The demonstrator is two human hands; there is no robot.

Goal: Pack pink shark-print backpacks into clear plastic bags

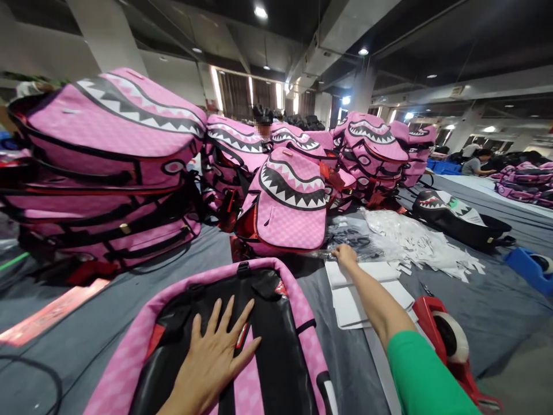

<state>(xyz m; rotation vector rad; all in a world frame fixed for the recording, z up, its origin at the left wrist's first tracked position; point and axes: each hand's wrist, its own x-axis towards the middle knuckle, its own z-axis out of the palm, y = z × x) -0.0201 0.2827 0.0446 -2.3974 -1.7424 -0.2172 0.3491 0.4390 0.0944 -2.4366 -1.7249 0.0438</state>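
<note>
A pink and black backpack (285, 323) lies back side up at the front of the table. My left hand (213, 351) rests flat on its black back panel, fingers spread. Stretched out to the right, my right hand (344, 255) has its fingers closed at the edge of a clear plastic bag (352, 236) with dark cords in it; what the fingertips hold is too small to make out. Just beyond the near backpack sits another pink backpack (294, 202) with a shark-mouth print. White paper sheets (371, 288) lie under my right wrist.
Stacks of pink backpacks (112, 138) stand at the left and back. White tags (427, 245), a black bag (458, 216), a red tape dispenser (436, 340) and a blue one (529, 268) are on the right. Another person (477, 164) is far off.
</note>
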